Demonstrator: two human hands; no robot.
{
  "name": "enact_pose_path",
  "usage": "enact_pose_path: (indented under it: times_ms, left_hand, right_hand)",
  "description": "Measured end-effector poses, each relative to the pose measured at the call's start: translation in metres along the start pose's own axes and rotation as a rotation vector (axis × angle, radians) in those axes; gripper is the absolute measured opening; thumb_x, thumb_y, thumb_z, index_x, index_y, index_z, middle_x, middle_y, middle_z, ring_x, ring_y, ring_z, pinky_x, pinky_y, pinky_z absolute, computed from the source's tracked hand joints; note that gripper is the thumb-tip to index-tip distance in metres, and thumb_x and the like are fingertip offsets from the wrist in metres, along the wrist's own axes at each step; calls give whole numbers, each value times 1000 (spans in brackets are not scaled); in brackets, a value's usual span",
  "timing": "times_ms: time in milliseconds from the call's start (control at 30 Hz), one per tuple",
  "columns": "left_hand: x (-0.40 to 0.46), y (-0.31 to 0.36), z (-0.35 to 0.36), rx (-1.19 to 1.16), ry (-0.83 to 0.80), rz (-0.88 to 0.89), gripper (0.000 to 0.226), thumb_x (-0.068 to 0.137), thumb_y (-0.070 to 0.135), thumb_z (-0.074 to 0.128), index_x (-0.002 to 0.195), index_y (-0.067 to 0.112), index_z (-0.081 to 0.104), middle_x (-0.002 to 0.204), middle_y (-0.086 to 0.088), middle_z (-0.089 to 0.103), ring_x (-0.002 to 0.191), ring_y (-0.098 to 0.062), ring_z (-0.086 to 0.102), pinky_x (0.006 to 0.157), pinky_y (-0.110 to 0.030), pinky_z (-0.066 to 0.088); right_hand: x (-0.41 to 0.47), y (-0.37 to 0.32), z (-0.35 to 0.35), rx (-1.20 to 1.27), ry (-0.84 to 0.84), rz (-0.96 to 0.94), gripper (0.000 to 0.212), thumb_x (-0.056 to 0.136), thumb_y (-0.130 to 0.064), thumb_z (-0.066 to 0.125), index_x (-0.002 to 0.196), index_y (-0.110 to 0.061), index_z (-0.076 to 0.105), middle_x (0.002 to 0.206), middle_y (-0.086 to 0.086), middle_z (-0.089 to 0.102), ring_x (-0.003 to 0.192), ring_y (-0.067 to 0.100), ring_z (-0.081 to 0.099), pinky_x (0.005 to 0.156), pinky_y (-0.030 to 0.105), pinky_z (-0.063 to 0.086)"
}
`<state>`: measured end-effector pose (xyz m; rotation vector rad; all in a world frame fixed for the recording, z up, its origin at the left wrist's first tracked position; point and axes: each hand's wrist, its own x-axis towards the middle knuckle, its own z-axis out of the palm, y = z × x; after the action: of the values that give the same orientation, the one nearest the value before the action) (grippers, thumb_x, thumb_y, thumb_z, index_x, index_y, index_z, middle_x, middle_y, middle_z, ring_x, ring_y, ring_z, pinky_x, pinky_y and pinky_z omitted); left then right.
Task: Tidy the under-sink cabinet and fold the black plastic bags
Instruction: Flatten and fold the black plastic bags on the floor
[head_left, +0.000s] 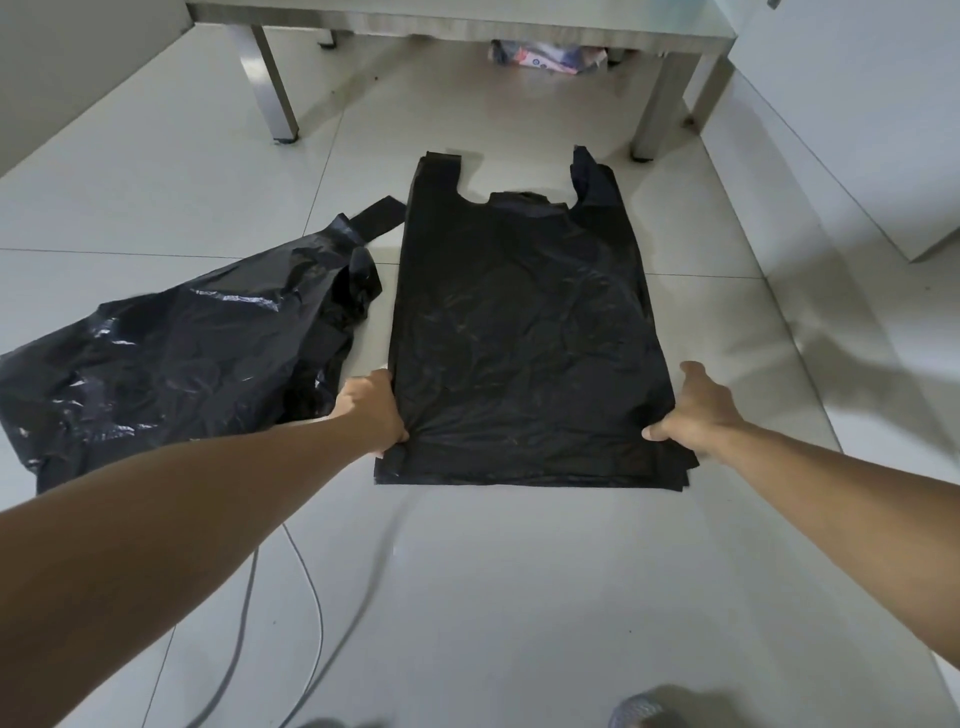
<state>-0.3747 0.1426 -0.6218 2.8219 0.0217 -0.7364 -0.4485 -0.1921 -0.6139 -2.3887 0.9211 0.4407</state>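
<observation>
Left hand (371, 410) and right hand (693, 410) pinch the near corners of a flattened black plastic bag (524, 332): thin, limp, likely slippery.

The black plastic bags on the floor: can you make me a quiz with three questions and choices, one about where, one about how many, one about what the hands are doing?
1. Where is the crumpled black plastic bag?
A. Left of the flat black plastic bag
B. On top of the metal table
C. Right of the flat bag

2. How many handle loops show at the flat bag's far end?
A. None
B. Two
C. Four

3. What are the hands doing?
A. Both hang free
B. Only one touches the flat bag
C. Each grips a near corner of the flat bag

Answers: 1 A, the crumpled bag lies on the white tile floor beside the flat bag's left edge. 2 B, two loops stick up either side of the notch. 3 C, the left hand and right hand pinch the bag's sides, puckering the plastic.
</observation>
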Motion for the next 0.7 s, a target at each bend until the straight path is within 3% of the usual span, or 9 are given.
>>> enact_pose_path:
  times_ms: [167, 233, 333, 533, 700]
  left_hand:
    - [-6, 1, 2, 13, 111, -9, 56, 75, 21, 70, 127, 15, 50, 113, -8, 56, 103, -30, 58, 83, -40, 54]
    - [-8, 7, 2, 109, 226, 70, 55, 74, 26, 64, 125, 14, 49, 119, -9, 50, 113, -30, 50, 90, -41, 46]
    - [-8, 23, 3, 147, 320, 242, 57, 77, 37, 60, 128, 15, 48, 130, -11, 45, 122, -30, 42, 101, -43, 37]
    - [3, 60, 19, 108, 302, 426, 61, 95, 47, 47, 145, 18, 33, 156, -7, 26, 145, -28, 20, 121, -48, 13]
    - [10, 82, 38, 145, 220, 489, 61, 101, 46, 31, 153, 18, 16, 163, -3, 3, 150, -23, -2, 122, -46, 1]
  right_hand:
    - [-1, -2, -1, -139, -1, -23, 102, 64, -17, 91, 143, -11, 27, 131, 17, 50, 121, 39, 51, 91, 41, 47]
    - [-3, -8, -1, -240, 28, -72, 101, 62, -21, 90, 141, -15, 29, 133, 15, 42, 124, 37, 45, 92, 44, 46]
    - [-4, -16, 2, -281, 76, -212, 82, 69, -22, 78, 139, -19, 36, 138, 12, 39, 127, 35, 39, 96, 45, 43]
    - [-1, -37, -30, -526, 22, -634, 58, 92, -22, 62, 145, -18, 38, 150, 5, 36, 134, 28, 39, 109, 43, 38]
    - [8, -41, -16, -421, 51, -696, 44, 100, -24, 49, 143, -16, 44, 152, 3, 39, 140, 26, 35, 113, 41, 32]
